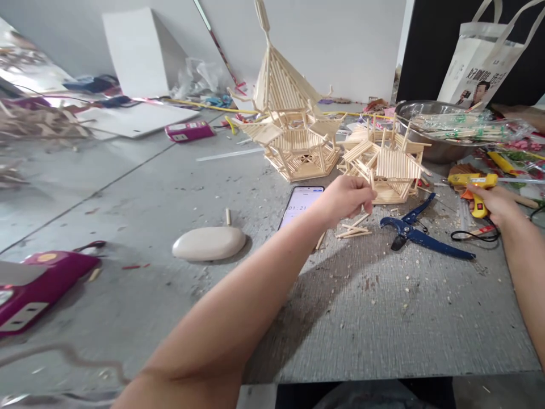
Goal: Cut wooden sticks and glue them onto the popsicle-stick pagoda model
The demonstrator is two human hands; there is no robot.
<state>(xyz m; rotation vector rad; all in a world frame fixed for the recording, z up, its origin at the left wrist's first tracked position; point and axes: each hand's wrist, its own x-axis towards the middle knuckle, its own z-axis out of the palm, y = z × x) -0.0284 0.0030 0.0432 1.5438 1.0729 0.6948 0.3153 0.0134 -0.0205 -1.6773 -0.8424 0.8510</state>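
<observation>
A: What's hard to see up close?

B: The purple strip runs off the left edge, and both forearms are cut off. The left one hides part of the phone, just right of the pale case

A: And the fingers?

B: On the left hand they're drawn in close together; whether they pinch a stick, I can't tell. The right hand is wrapped round the yellow glue gun, its nozzle pointing left

A: Where's the small model from there?

B: Right at the left fingertips, just beyond them and to their right. The hand covers a bit of its near left corner, so contact is unclear. Short sticks lie nearer, beside the blue cutter

A: Farther back?

B: The tall model, pointed roof up, left of the small one; the steel bowl behind to the right, then the white bag
</observation>
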